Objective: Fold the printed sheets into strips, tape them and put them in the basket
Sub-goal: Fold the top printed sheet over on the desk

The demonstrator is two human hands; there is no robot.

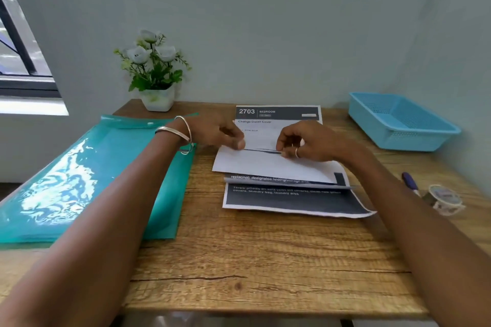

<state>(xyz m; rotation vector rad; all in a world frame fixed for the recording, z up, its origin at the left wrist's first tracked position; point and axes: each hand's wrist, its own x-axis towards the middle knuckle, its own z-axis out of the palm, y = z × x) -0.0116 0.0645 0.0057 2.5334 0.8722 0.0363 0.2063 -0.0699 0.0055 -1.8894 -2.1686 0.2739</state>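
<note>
A printed sheet lies on top of a small stack of printed sheets in the middle of the wooden table. Its near part is folded up and over, blank white side showing. My left hand pinches the folded edge at its left end. My right hand, with a ring on one finger, pinches the same edge further right. The sheet's dark header reads "2703 BEDROOM". A light blue basket stands at the far right and looks empty. A roll of tape sits near the right edge.
A teal plastic folder covers the table's left side. A white pot of artificial flowers stands at the back against the wall. A blue pen lies beside the tape. Bare wood spreads across the table's near part. A window is at the far left.
</note>
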